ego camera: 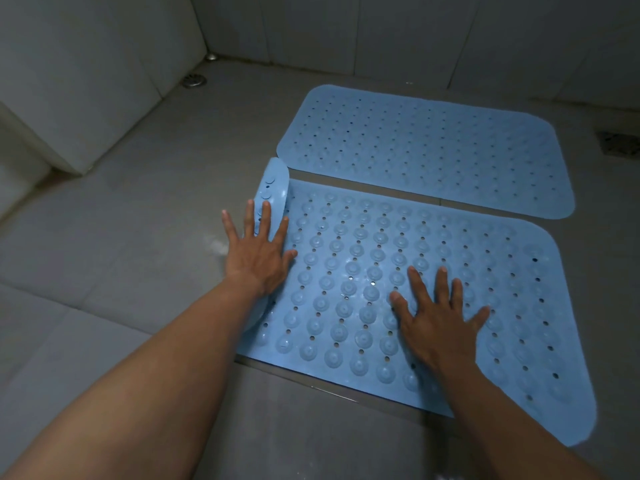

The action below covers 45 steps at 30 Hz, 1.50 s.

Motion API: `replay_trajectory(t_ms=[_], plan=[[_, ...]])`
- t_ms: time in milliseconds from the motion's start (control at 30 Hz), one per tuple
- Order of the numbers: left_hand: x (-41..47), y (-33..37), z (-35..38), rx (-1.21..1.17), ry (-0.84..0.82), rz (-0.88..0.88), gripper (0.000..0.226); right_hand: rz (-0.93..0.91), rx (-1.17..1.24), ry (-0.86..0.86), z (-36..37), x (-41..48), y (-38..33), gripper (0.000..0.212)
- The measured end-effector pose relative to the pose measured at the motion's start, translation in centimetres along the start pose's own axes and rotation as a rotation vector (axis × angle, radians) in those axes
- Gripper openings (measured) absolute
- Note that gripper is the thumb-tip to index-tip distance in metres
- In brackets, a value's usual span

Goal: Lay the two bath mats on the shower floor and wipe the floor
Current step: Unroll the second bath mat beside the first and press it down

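Observation:
Two light blue rubber bath mats with holes lie side by side on the grey tiled shower floor (131, 230). The far mat (426, 150) lies flat. The near mat (398, 258) shows its suction cups upward, and its left end curls up off the floor. My left hand (258, 247) rests flat, fingers spread, on that curled left end. My right hand (438, 315) presses flat with spread fingers on the middle of the near mat. Neither hand grips anything.
A round metal drain (194, 80) sits in the floor at the far left corner, and a square drain (618, 143) at the right edge. Tiled walls close the back and left. A whitish smear (216, 245) marks the floor left of my left hand.

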<state>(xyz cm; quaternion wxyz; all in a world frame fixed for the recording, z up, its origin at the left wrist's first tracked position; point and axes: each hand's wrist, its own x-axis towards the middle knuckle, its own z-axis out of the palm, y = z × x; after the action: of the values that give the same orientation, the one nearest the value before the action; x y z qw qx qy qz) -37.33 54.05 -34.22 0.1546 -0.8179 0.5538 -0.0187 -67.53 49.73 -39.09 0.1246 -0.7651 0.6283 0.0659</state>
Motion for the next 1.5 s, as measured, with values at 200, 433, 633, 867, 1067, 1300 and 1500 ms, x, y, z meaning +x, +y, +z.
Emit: replay_trajectory(t_ms=[200,433,633,867,1067,1300,1500], plan=[[-0.4,0.4,0.4,0.062,0.003,-0.084,0.079,0.001,-0.002,-0.029,-0.3,0.3,1.0,0.070],[-0.3,0.4,-0.6,0.098,-0.125,-0.211,0.123,0.008,0.009,-0.057,-1.1,0.8,3.3,0.070],[0.2,1.5,1.9,-0.417,-0.413,-0.338,0.120,0.022,0.040,-0.112,-1.6,1.0,4.2,0.072],[0.6,1.1,1.9,-0.441,-0.440,-0.296,0.115,0.022,0.038,-0.123,-1.5,1.6,4.0,0.073],[1.4,1.0,1.8,-0.457,-0.444,-0.285,0.113,0.009,0.050,-0.120,-1.8,2.4,3.8,0.073],[1.8,1.3,1.9,-0.459,-0.431,-0.291,0.114,-0.010,0.049,-0.103,-1.9,3.2,3.9,0.073],[2.2,1.1,1.6,-0.470,-0.439,-0.278,0.113,-0.011,0.054,-0.099,-2.0,3.3,4.1,0.073]])
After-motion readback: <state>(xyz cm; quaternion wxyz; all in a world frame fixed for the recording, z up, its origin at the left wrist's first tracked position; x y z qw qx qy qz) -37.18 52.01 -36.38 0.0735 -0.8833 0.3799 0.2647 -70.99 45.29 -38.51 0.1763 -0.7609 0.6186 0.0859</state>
